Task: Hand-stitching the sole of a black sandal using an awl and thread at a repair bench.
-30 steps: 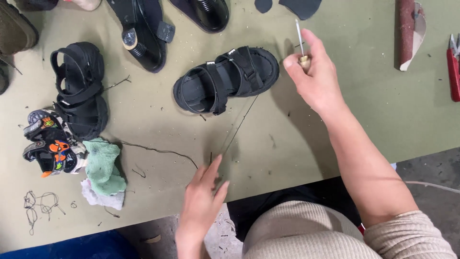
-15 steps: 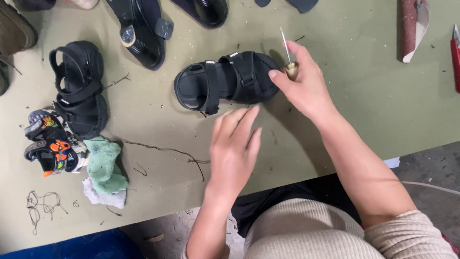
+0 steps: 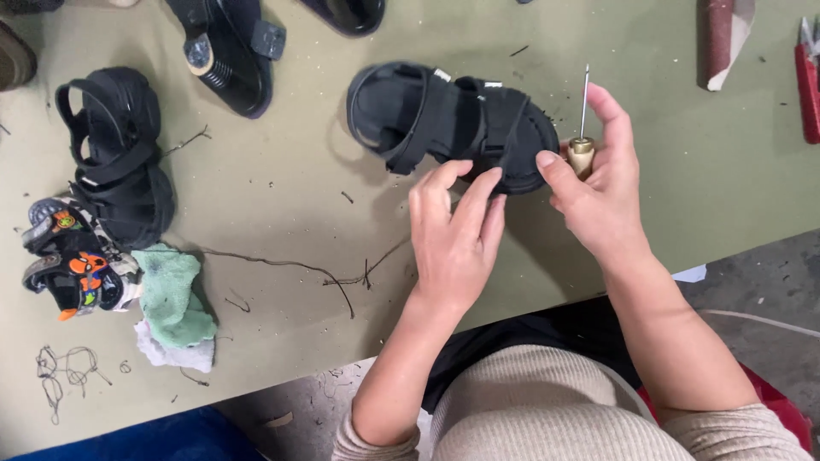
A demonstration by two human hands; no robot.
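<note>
Head view, single frame. Olive-green tabletop (image 3: 282,222), person seated at the near edge.

Black strap sandal (image 3: 448,128) lies flat, up-centre on the tabletop, toe end toward the right.

Left hand (image 3: 453,235): fingers extended and loosely spread, fingertips (image 3: 474,183) on the near edge of the sandal sole. Open, pressing, not gripping.

Right hand (image 3: 602,192): closed round an awl (image 3: 582,141) with a pale wooden handle, metal spike pointing toward the far edge. Thumb touches the toe end of the sandal. Awl sits just beside the toe; can't tell if it touches.

Dark thread (image 3: 342,277) lies loose on the tabletop left of the left hand, running toward the left side.

Left edge: second black strap sandal (image 3: 120,158), near it a small multicoloured child's shoe (image 3: 73,269), just beside that a green cloth (image 3: 171,299) over a white rag. Thin wire tangle (image 3: 60,371) near the near-left corner.

Far edge: black sandal (image 3: 226,47) sole-side visible, another dark shoe (image 3: 346,13) partly cut off.

Far-right corner: roll with reddish-brown face (image 3: 722,38), red-handled tool (image 3: 807,81) at the right edge, cut off by the frame.

Loose thread scraps and grit scattered across the tabletop.
</note>
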